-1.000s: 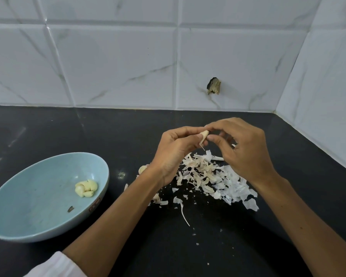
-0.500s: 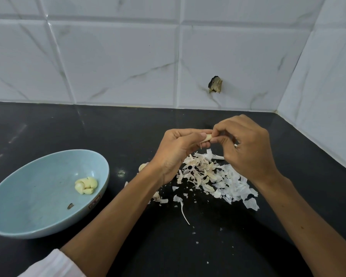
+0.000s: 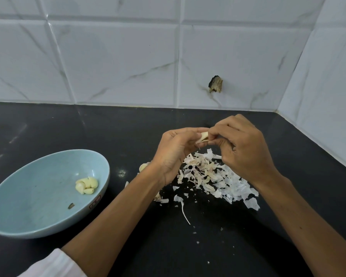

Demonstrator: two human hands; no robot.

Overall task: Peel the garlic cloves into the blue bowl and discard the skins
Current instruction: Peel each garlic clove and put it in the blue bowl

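Garlic clove (image 3: 204, 136) is held up between both hands, right over the pile of skins (image 3: 212, 176) on the black worktop (image 3: 128, 132). The left hand (image 3: 174, 154) has its fingers (image 3: 188, 131) curled round one end of it, and the right hand (image 3: 244, 148) pinches the other end with its fingers bent in tight. A thin bit of skin hangs off the underside of the clove.

The blue bowl (image 3: 28, 196) sits well off to the left on the worktop, with a small clump of peeled cloves (image 3: 86, 185) against its right wall and a little dark scrap (image 3: 71, 205) nearer the front. Another clove (image 3: 143, 166) pokes out just behind the left wrist, lying on the worktop, can't tell if it's peeled. Loose flakes are scattered in front of the pile. White marbled tiles (image 3: 118, 66) behind, one with a rough hole (image 3: 215, 84) in it.
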